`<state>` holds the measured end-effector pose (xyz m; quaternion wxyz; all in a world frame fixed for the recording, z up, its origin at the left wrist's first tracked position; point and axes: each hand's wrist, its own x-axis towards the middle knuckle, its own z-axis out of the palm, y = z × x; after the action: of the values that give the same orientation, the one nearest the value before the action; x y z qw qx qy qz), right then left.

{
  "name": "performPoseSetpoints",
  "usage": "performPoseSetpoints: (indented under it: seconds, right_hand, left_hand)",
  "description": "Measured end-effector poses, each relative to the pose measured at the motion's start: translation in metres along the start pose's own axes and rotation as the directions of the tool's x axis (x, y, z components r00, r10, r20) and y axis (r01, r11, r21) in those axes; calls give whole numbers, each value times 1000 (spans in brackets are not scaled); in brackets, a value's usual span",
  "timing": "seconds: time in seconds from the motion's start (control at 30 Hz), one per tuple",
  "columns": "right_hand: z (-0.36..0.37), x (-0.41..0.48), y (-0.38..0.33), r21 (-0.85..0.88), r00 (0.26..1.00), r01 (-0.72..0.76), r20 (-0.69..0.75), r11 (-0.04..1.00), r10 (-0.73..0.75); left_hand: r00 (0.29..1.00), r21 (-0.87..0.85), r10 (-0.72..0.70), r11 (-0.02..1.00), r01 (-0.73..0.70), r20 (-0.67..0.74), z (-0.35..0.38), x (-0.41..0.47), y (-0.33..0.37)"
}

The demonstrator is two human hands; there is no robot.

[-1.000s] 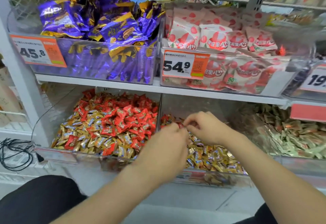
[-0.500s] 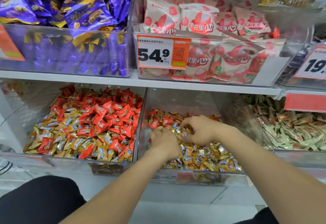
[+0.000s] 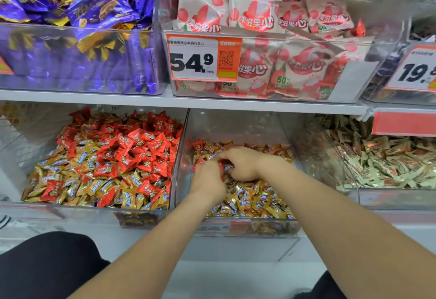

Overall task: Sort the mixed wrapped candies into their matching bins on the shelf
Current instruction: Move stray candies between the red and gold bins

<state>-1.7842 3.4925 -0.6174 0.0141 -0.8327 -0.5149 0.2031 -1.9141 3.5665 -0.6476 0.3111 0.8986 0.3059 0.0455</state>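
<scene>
- Head view: both hands are in the middle bin [image 3: 236,124], over gold candies [image 3: 250,202] with a few red candies [image 3: 197,145] scattered at its far left.
- Left hand [image 3: 207,180]: the grip is curled in and red wrappers peek out at its edges, so it seems to be holding gathered reds.
- Right hand [image 3: 243,164]: the fingers bend down into the pile, touching the left hand. I cannot tell whether this grip pinches a candy.
- Left bin [image 3: 28,133], just beside, holds red and gold mixed, with the reds heaped far. It is probably where the reds belong.
- Risk: the wrappers are small and slick, so pushing more into a full left grip could spill reds back among the gold.
- Risk: the colours lie tangled under the fingers, so a gold piece could get scooped up with the reds.
- Risk: a loose candy could drop over the near rim while crossing the divider.
</scene>
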Motion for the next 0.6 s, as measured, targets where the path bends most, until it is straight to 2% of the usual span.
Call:
performPoseSetpoints:
  seconds: [0.1, 0.27, 0.5, 0.6]
  right_hand:
    - [0, 1, 4, -32, 999, 34, 29, 999, -33]
    - [5, -4, 15, 48, 998, -19, -53, 999, 21]
    - [-17, -40, 38, 393, 975, -41, -187, 918, 124]
    - [-23, -52, 48, 443, 973, -51, -181, 895, 145]
  left_hand:
    - [997, -60, -67, 996, 64, -47, -4, -2, 0]
    - [990, -193, -129, 974, 117, -53, -5, 0, 2]
    - [990, -350, -112, 933, 77, -80, -5, -1, 3]
    - [997, -265, -74, 962, 74, 8, -3, 0, 4]
